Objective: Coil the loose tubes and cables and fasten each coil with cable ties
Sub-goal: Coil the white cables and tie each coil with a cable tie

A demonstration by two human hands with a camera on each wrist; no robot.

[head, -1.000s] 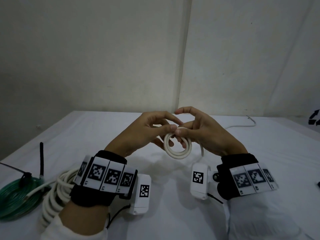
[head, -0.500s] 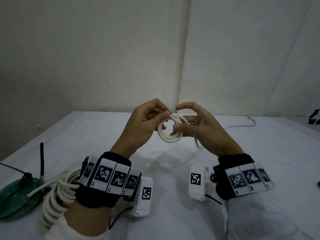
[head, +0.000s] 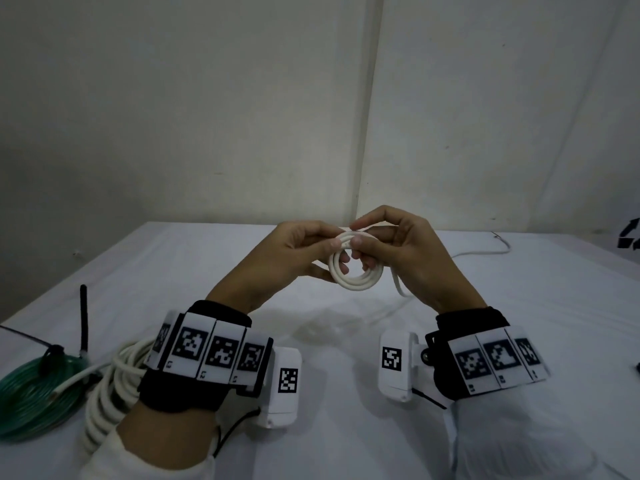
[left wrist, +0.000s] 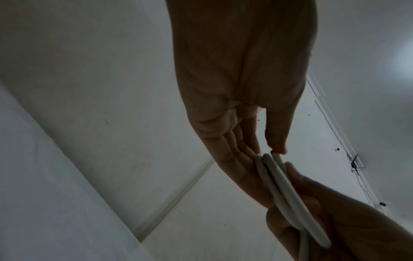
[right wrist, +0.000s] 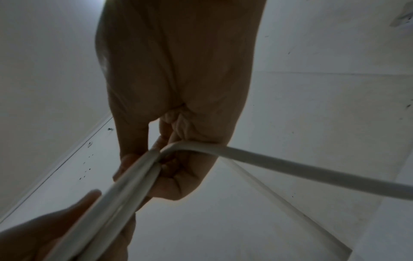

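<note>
White table [head: 346,427], green coil [head: 31,400], white coil [head: 114,386]

Dim, even light throughout. Wrist views backlit: hands dark, near-silhouette, soft focus. Head view bends at edges; faint shadows on tabletop [head: 346,393].

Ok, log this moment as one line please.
phase: coiling | left hand: pinches white cable coil | right hand: pinches coil | tail: loose | cable tie: none on coil
</note>
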